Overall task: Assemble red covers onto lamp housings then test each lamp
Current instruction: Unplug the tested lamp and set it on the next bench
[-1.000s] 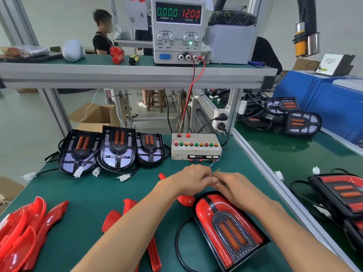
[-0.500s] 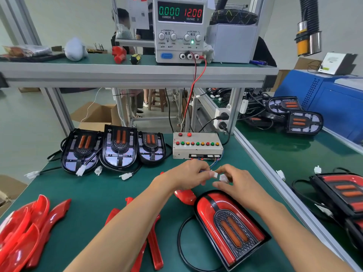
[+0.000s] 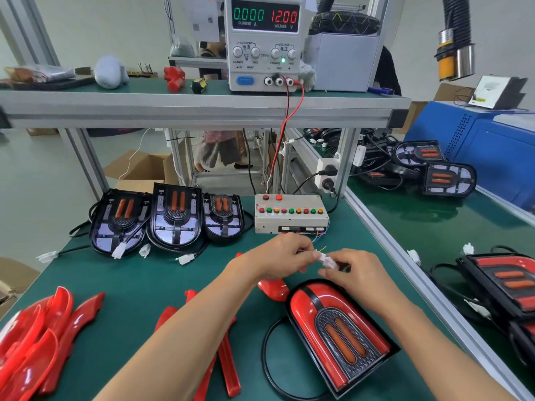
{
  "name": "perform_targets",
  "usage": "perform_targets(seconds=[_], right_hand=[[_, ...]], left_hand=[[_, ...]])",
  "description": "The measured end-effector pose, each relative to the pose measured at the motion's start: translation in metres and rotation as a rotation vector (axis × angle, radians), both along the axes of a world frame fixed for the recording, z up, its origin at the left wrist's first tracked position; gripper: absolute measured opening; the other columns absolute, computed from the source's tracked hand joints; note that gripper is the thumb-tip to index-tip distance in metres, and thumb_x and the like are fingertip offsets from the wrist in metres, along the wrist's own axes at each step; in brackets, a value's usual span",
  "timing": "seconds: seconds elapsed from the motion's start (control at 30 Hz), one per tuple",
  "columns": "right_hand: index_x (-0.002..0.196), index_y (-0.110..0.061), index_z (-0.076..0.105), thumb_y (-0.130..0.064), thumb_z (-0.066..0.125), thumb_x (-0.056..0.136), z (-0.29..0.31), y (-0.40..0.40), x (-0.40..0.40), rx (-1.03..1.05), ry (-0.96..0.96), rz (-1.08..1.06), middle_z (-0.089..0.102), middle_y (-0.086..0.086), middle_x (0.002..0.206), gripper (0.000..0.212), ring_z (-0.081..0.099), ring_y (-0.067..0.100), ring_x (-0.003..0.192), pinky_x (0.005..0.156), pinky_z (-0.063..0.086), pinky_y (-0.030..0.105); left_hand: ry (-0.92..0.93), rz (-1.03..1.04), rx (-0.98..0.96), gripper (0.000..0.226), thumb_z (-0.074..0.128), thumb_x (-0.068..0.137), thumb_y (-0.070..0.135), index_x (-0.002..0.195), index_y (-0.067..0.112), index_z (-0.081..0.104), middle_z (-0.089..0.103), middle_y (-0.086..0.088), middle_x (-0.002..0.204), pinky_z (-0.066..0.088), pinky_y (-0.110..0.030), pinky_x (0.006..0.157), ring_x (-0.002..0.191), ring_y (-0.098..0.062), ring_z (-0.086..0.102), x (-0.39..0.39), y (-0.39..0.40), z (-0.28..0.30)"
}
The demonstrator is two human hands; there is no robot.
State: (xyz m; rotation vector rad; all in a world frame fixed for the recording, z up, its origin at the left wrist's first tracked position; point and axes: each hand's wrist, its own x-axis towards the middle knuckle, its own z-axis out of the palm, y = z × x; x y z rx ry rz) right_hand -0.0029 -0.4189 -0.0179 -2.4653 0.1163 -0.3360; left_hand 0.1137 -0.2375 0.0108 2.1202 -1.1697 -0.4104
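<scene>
Both hands have drawn closer since half a second ago, and the two white plugs that were held slightly apart now meet between them. I see my left hand with its fingers curled, pinching the tester-side connector, whose thin coloured wires run back toward the test box at the far edge of the bench. My right hand pinches the lamp's white connector between thumb and fingertips; the two plugs touch, though I cannot tell whether they are fully seated. Just below my right hand lies the assembled lamp, red cover on its black housing, near the bench's front right corner, with its black cable looping to its left. Three uncovered lamp housings stand in a row at the far left edge. Loose red covers are piled at the front left corner. On the shelf above, the power supply reads 0.000 and 12.00.
</scene>
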Motion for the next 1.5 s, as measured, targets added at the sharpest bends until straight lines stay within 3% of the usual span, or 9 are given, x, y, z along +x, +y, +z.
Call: perform_targets(seconds=[0.13,0.27,0.43,0.53,0.6,0.7,0.93,1.1,1.5], right_hand=[[0.088,-0.043,0.077,-0.037,0.081,0.083,-0.001,0.003,0.001,-0.028,0.005,0.001,0.065,-0.003,0.073,0.009,0.057,0.008,0.077,0.064,0.039,0.024],[0.077,-0.075,0.060,-0.036,0.080,0.084,0.002,0.005,0.003,-0.050,-0.016,0.033,0.064,-0.005,0.073,0.045,0.058,0.002,0.079,0.065,0.039,0.016],[0.080,-0.076,0.060,-0.042,0.076,0.086,0.001,0.006,0.001,-0.061,-0.006,0.061,0.064,-0.007,0.076,0.038,0.059,0.003,0.081,0.067,0.041,0.018],[0.081,-0.079,0.057,-0.041,0.075,0.088,-0.001,0.005,0.000,-0.052,0.006,0.056,0.064,-0.006,0.079,0.042,0.060,0.003,0.082,0.069,0.043,0.020],[0.089,-0.073,0.061,-0.038,0.074,0.090,-0.001,0.004,0.000,-0.047,0.026,0.049,0.068,-0.009,0.086,0.038,0.060,0.000,0.084,0.071,0.042,0.019],[0.123,-0.047,0.065,-0.036,0.072,0.092,-0.002,0.003,-0.003,-0.021,0.069,0.031,0.068,-0.020,0.100,0.034,0.059,-0.009,0.090,0.079,0.041,0.010],[0.085,-0.038,0.068,-0.042,0.080,0.083,-0.002,0.001,-0.008,-0.036,0.055,-0.135,0.070,-0.016,0.078,0.013,0.060,-0.009,0.081,0.064,0.043,0.011],[0.090,-0.031,0.073,-0.043,0.078,0.085,0.001,0.000,-0.009,-0.097,0.061,-0.114,0.070,-0.015,0.080,0.014,0.061,-0.005,0.075,0.063,0.038,0.010],[0.095,-0.021,0.070,-0.042,0.070,0.092,0.011,0.007,-0.009,-0.274,0.055,-0.016,0.068,-0.005,0.086,0.022,0.062,0.016,0.083,0.079,0.049,0.038]], left_hand=[[0.004,-0.012,0.022,0.030,0.056,0.102,0.038,0.076,0.024,0.061,0.059,0.015,0.060,0.034,-0.012,0.049,0.049,0.004,0.047,-0.001,-0.001,-0.002],[-0.008,-0.024,0.064,0.027,0.056,0.101,0.041,0.083,0.023,0.065,0.066,0.011,0.070,0.035,-0.013,0.051,0.053,0.004,0.049,-0.002,-0.001,-0.003],[-0.004,-0.028,0.105,0.033,0.060,0.096,0.051,0.084,0.021,0.067,0.070,0.008,0.072,0.044,-0.026,0.062,0.063,-0.004,0.055,-0.006,-0.003,0.000],[-0.270,-0.039,0.152,0.033,0.060,0.098,0.048,0.092,0.017,0.070,0.073,0.003,0.083,0.046,-0.037,0.082,0.081,-0.018,0.064,-0.009,-0.006,-0.002],[-0.426,-0.021,0.053,0.029,0.065,0.096,0.042,0.098,0.014,0.072,0.074,-0.001,0.088,0.044,-0.037,0.086,0.086,-0.023,0.065,-0.010,-0.006,-0.003],[-0.341,-0.010,-0.105,0.024,0.075,0.090,0.032,0.102,0.011,0.071,0.073,-0.003,0.092,0.049,-0.035,0.084,0.089,-0.020,0.066,-0.010,-0.003,-0.003],[-0.369,-0.064,-0.117,0.017,0.073,0.089,0.013,0.106,0.011,0.073,0.073,-0.002,0.099,0.046,-0.028,0.089,0.098,-0.015,0.059,-0.009,0.000,-0.007],[-0.497,-0.030,-0.039,0.022,0.072,0.091,0.027,0.109,0.015,0.075,0.073,-0.008,0.096,0.048,-0.042,0.085,0.097,-0.026,0.062,-0.006,0.001,-0.004],[-0.513,-0.099,0.013,0.021,0.069,0.093,0.023,0.110,0.014,0.078,0.067,-0.013,0.094,0.047,-0.040,0.079,0.095,-0.029,0.062,-0.007,0.001,-0.002]])
